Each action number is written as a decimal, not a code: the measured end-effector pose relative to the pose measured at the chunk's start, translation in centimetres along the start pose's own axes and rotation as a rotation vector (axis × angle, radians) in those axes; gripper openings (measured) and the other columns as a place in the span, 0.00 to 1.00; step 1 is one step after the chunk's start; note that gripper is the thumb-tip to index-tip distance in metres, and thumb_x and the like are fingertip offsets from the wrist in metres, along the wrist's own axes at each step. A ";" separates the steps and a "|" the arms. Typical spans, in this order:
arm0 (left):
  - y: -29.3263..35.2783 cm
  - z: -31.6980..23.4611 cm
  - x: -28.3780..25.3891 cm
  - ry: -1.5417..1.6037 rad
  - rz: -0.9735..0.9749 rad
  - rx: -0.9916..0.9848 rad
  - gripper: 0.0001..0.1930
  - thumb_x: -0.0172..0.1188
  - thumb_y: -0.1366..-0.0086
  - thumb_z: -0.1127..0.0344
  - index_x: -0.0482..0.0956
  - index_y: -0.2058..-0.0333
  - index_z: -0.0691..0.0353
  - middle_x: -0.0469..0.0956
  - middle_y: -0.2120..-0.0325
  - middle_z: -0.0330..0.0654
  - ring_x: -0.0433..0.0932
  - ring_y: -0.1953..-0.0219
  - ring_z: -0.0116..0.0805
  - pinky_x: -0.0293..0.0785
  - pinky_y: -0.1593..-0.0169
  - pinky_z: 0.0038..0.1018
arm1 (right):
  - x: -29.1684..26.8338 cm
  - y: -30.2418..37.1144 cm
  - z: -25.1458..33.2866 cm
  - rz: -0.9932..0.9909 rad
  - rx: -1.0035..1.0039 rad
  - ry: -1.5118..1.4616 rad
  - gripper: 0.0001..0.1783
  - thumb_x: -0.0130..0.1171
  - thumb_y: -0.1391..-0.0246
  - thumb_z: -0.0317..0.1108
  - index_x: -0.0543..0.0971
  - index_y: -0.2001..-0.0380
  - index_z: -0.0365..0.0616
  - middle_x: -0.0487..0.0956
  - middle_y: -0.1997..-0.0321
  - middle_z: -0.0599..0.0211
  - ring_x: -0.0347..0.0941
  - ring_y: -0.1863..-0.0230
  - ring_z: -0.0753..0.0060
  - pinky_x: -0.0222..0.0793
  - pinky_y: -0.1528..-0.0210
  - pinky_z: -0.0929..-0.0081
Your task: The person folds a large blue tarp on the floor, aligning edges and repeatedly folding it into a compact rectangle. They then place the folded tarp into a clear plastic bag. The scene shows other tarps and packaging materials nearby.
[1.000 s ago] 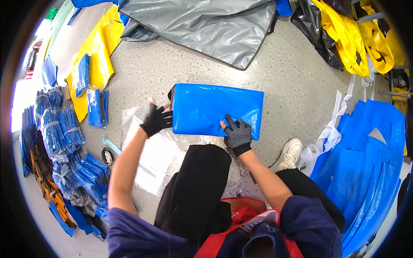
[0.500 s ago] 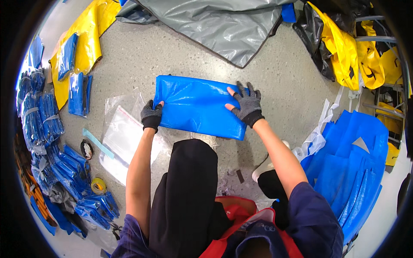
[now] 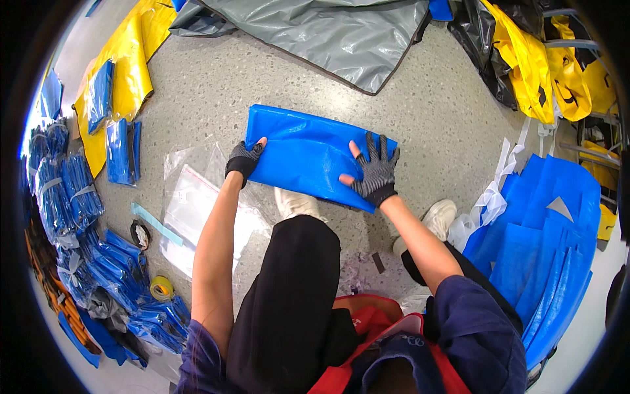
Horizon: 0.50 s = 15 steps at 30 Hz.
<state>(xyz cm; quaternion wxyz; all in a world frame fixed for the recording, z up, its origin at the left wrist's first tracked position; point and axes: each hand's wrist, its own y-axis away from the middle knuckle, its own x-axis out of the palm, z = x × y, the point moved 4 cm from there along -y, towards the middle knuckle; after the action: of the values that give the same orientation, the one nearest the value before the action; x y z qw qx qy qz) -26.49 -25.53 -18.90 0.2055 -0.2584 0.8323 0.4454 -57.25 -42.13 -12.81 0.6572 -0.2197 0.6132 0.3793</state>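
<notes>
- A folded blue tarp (image 3: pixel 308 154) lies flat on the speckled grey floor (image 3: pixel 216 85), right in front of the person's knees, tilted a little so its right end sits lower in the view.
- The left hand (image 3: pixel 243 161), in a dark fingerless glove, grips the tarp's left short edge; the fingers curl over the edge with the thumb on top, pinching the plastic.
- The right hand (image 3: pixel 375 174), in the same kind of glove, rests on top of the tarp near its right end, fingers spread wide and the palm pressed flat against the sheet.
- Two pale shoes show below the tarp: one shoe (image 3: pixel 296 203) touches its lower edge, the other shoe (image 3: pixel 438 217) sits just right of the right wrist.
- Clear plastic bags (image 3: pixel 197 203) lie on the floor beside the left forearm, with a light blue strip (image 3: pixel 155 223) next to them.
- Further left, a roll of tape (image 3: pixel 161 287) sits near a heap of bundled blue packs (image 3: pixel 72 197).
- A large grey sheet (image 3: pixel 341 36) is spread on the floor beyond the tarp, well apart from it.
- A yellow sheet (image 3: pixel 134 59) lies at upper left, with small blue folded pieces on it.
- To the right, a stack of blue sheets (image 3: pixel 548 243) lies close to the right arm, and yellow bags (image 3: pixel 545 65) hang or pile above it.
</notes>
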 end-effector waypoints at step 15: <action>3.7 -9.5 4.6 -0.709 -0.203 0.950 0.29 0.49 0.38 0.48 0.61 0.40 0.46 0.58 0.39 0.49 0.53 0.35 0.47 0.39 0.36 0.56 | 2.6 1.7 -1.0 0.216 -0.003 0.048 0.57 0.48 0.70 0.81 0.53 0.35 0.68 0.44 0.29 0.51 0.31 0.29 0.39 0.18 0.39 0.27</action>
<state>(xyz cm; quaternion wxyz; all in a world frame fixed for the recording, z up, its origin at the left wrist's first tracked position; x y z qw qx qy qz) -33.43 -33.03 -14.30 0.6050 -0.0521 0.7921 0.0617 -59.29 -41.29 -15.23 0.5971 -0.1626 0.6483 0.4435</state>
